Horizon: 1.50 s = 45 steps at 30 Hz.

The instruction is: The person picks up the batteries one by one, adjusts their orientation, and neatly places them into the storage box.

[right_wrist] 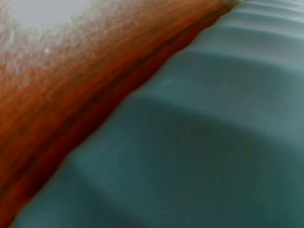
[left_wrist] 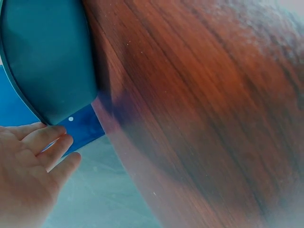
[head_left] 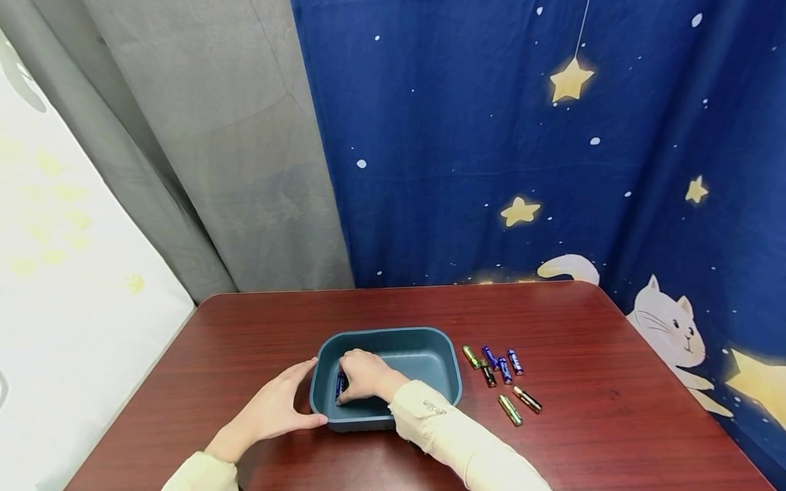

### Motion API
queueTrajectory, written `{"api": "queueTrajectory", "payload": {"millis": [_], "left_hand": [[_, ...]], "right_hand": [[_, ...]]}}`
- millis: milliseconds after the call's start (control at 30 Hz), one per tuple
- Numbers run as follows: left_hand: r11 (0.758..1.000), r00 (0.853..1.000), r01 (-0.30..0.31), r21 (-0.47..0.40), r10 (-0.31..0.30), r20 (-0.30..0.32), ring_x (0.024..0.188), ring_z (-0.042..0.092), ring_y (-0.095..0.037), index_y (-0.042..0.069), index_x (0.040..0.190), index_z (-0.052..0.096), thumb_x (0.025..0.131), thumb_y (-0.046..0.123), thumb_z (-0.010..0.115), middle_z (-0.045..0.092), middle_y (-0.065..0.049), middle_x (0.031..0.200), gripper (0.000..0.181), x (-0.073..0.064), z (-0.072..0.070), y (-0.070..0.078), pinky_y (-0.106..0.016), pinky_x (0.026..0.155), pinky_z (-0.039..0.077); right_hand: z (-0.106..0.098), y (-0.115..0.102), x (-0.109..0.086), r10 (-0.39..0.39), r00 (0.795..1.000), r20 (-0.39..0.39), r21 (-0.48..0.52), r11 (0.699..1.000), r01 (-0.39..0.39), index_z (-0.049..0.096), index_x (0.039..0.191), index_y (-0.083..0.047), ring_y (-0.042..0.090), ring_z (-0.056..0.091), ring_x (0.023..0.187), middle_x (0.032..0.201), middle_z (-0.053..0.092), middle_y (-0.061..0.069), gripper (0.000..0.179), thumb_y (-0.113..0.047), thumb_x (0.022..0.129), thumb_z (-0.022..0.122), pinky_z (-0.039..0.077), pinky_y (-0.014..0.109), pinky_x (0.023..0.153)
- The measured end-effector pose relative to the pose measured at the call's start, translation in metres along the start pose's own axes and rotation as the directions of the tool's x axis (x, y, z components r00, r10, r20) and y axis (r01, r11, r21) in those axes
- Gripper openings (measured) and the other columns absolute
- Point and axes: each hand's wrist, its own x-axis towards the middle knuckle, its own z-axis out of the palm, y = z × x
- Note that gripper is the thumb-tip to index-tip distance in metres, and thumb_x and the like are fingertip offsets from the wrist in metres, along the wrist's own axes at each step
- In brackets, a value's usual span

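Observation:
A dark teal rectangular box (head_left: 424, 363) with rounded corners sits on the table. My left hand (head_left: 279, 402) spreads around its left end, the fingertips at the far-left rim and the thumb at the near-left corner. In the left wrist view the fingers (left_wrist: 54, 142) look fairly straight against the box wall (left_wrist: 52, 57). My right hand (head_left: 366, 375) reaches down inside the box at its left side, with fingers and thumb bent about a dark blue battery (head_left: 340, 384). Part of that battery is hidden by the hand. The right wrist view shows the box wall (right_wrist: 199, 142) without the hand.
Right of the box lie several loose batteries: a green one (head_left: 471, 356), blue ones (head_left: 515, 362), a black one (head_left: 488, 374), a gold-and-black one (head_left: 527, 399) and another green one (head_left: 510, 410). The reddish-brown table (head_left: 264, 327) ends at curtains (head_left: 467, 170) behind it.

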Motion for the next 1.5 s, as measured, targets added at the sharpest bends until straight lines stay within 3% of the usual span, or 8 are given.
{"api": "queueTrajectory", "payload": {"millis": [667,1233,1500], "left_hand": [[1.0,1.0,-0.005,-0.008,0.005,-0.003,0.118,0.046,-0.026,0.008,0.136,0.04,0.062,0.06,0.071,0.047,-0.009,0.132,0.096,0.0,0.0,0.0,-0.049,0.093,0.041],[1.0,1.0,0.012,-0.007,-0.012,-0.003,0.118,0.046,-0.027,0.009,0.136,0.04,0.062,0.062,0.07,0.047,-0.008,0.132,0.097,0.0,0.0,0.0,-0.049,0.092,0.041],[1.0,1.0,0.018,-0.007,-0.018,-0.004,0.118,0.046,-0.027,0.009,0.136,0.04,0.062,0.06,0.071,0.048,-0.008,0.131,0.096,0.0,0.002,0.0,-0.05,0.092,0.041]], "right_hand": [[-0.005,0.004,-0.005,-0.004,1.0,-0.004,0.12,0.993,0.004,0.064,0.105,-0.009,0.007,0.05,0.081,0.091,0.058,-0.003,0.056,-0.048,0.066,0.075,0.046,0.02,0.072],[-0.033,0.03,-0.033,0.018,0.999,-0.05,0.215,0.977,-0.006,0.062,0.11,-0.008,0.01,0.052,0.094,0.102,0.059,-0.001,0.058,-0.046,0.069,0.074,0.046,0.022,0.08],[-0.036,0.044,-0.053,0.013,0.998,-0.066,0.253,0.967,0.004,0.06,0.112,-0.007,0.011,0.053,0.092,0.103,0.059,0.003,0.058,-0.045,0.07,0.073,0.046,0.023,0.079]]}}
